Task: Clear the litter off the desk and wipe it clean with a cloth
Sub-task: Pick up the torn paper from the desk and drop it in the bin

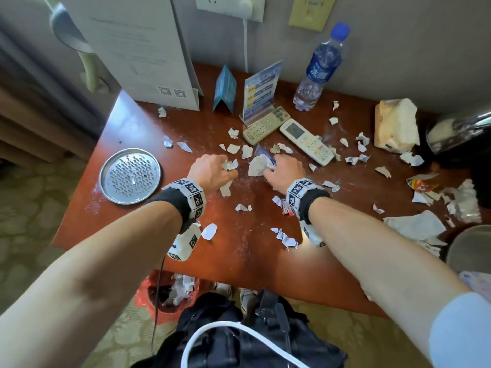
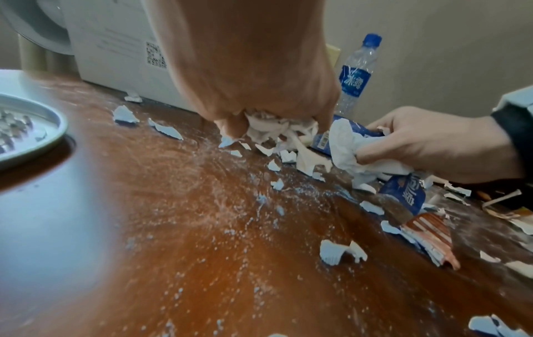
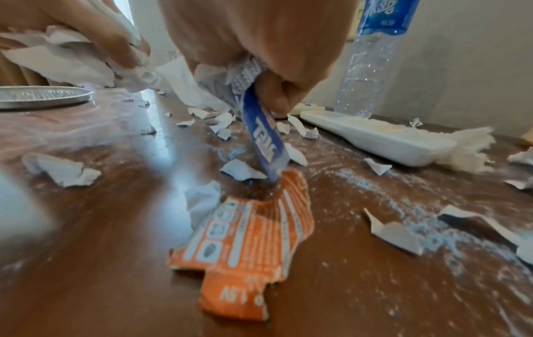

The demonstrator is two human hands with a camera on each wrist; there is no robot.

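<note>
Torn white paper scraps and white dust lie scattered over the reddish wooden desk. My left hand is curled round a wad of white paper scraps at mid desk. Beside it, my right hand grips crumpled white paper together with a blue printed wrapper. An orange torn package lies flat on the desk just under the right wrist. No cloth shows in any view.
A perforated metal tray sits at the left. Two remote controls, a water bottle, card stands and a tissue pack stand behind. More litter piles at the right edge. A red-lined bin stands below.
</note>
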